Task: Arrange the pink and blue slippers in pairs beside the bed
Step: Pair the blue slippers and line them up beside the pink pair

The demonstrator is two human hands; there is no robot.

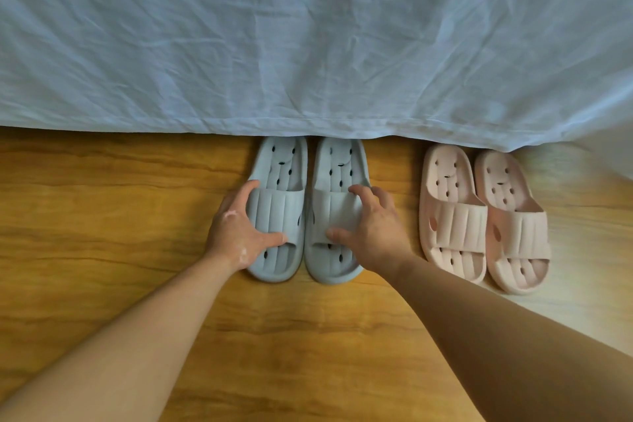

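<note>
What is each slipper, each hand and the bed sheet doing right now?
left blue slipper: flat on the floor, heel at the sheet's edge, held by its strap.
right blue slipper: flat beside it, held the same way.
pink slippers: paired side by side, untouched.
left hand: grips the left blue slipper's strap.
right hand: grips the right blue slipper's strap.
bed sheet: hangs down, wrinkled.

Bedroom, bed sheet, wooden floor

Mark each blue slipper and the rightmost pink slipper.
left blue slipper (277,212): head view, on the ribbed strap.
right blue slipper (334,212): head view, on the strap between thumb and fingers.
rightmost pink slipper (520,231): head view, on the strap.
</note>
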